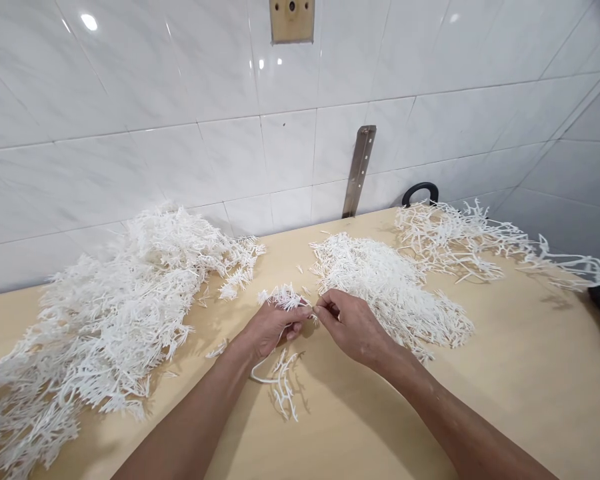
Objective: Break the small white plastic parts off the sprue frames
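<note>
My left hand (pixel 279 323) is closed around white branching plastic sprigs (pixel 286 297), whose bushy tips stick out above the fingers. A thin white stem also hangs from below this hand, leading to a sparse branched piece (pixel 283 387) over the table. My right hand (pixel 344 321) meets the left thumb, its thumb and forefinger pinched together at the sprigs' end. What exactly sits in that pinch is too small to make out. Just behind the right hand lies a pile of short white pieces (pixel 380 280).
A large heap of bushy white sprigs (pixel 125 307) covers the table's left side. Bare branched stems (pixel 455 233) lie at the back right, before a black ring-shaped handle (pixel 420 191). A metal bracket (pixel 360 170) stands against the tiled wall (pixel 290 153). The tabletop (pixel 380 427) is light wood-coloured.
</note>
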`<state>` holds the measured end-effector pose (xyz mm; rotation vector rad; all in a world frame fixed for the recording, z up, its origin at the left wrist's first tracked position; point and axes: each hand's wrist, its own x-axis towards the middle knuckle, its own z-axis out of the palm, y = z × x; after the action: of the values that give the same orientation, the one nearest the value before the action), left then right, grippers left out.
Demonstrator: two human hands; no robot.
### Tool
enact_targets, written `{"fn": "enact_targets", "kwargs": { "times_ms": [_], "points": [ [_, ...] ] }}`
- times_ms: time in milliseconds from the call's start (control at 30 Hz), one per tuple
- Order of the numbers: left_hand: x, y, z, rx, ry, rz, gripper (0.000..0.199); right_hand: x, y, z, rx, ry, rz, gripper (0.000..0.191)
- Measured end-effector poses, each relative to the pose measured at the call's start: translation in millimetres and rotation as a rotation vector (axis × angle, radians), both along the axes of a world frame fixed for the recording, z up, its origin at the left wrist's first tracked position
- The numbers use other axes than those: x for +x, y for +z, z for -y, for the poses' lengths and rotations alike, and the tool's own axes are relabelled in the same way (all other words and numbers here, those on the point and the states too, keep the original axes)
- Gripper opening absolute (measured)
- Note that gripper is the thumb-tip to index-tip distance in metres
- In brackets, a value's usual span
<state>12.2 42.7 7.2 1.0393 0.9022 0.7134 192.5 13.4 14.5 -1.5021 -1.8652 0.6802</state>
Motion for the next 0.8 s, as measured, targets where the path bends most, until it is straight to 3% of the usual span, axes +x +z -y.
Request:
{"fn": "enact_targets", "kwargs": {
  "times_ms": [167,567,800],
  "points": [
    [0,3.4,3,0.044,-0.032,-0.062,0.035,0,3.6,1,-0.006,0.0,-0.034,0.015],
    [11,12.9,8,0.054,0.046,-0.232,0.028,3,8.4,3,-0.024,0.05,-0.009,0.015],
    [6,6.2,5,0.045,0.002,-0.151,0.034,5,9.9,3,-0.032,0.039,-0.009,0.017]
  ]
}}
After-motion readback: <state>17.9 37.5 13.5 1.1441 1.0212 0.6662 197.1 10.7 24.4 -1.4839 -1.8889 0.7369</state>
